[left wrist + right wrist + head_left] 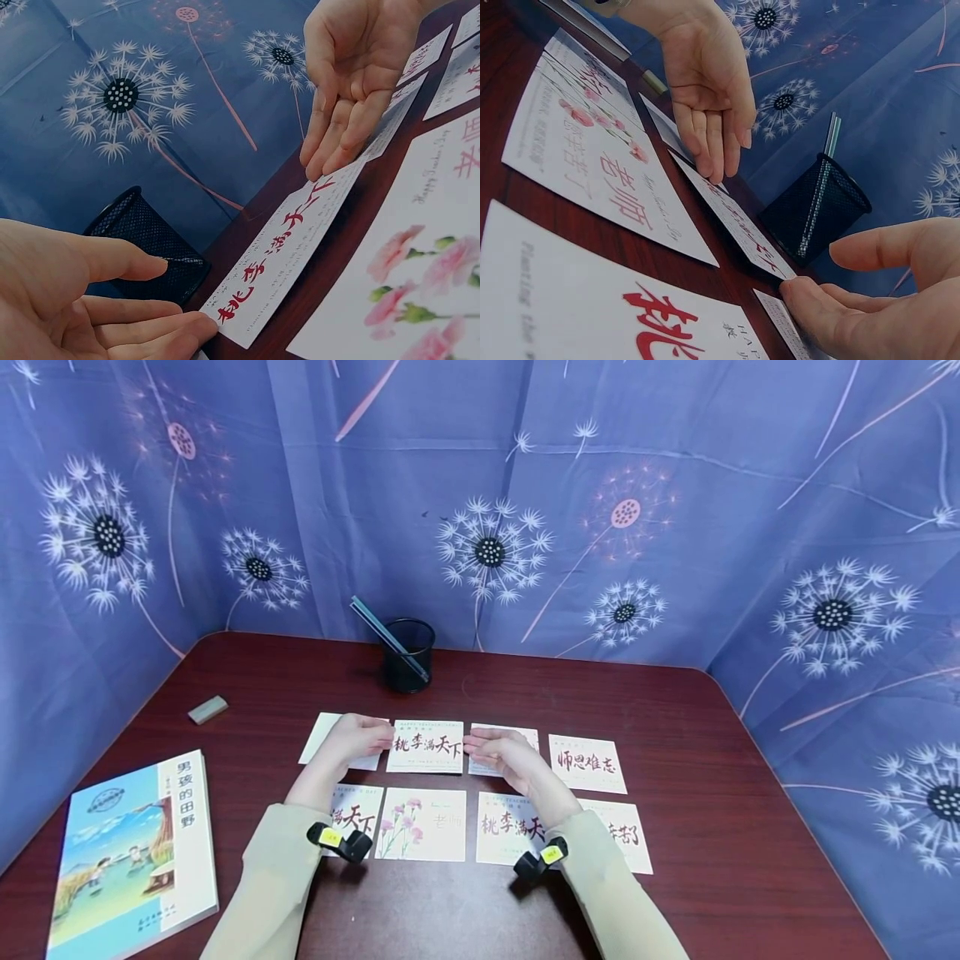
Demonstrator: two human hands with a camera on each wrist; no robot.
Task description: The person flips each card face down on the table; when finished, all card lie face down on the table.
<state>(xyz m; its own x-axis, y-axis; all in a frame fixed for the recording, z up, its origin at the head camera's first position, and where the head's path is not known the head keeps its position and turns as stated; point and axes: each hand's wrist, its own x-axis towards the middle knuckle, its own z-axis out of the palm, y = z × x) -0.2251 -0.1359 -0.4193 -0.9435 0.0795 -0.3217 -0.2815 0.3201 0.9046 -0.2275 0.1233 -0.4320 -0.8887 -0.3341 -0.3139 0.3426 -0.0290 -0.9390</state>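
Note:
A white card with red characters (425,760) lies in the back row between my two hands. My left hand (351,742) is at its left edge, the straight fingertips right at the card's side, over a blank-looking white card (318,739). At the opposite edge, my right hand (513,756) has its fingers extended, partly covering another card (528,739). In the left wrist view both palms face each other, with the lettered card (274,255) between the fingertips. The right wrist view shows a dark shadow along this card's (735,225) near edge.
A front row holds a pink-flower card (420,847) and several lettered cards (510,843), partly under my wrists. Another card (587,764) sits back right. A black mesh pen cup (408,660) stands behind; an eraser-like block (207,710) and a book (135,860) are left.

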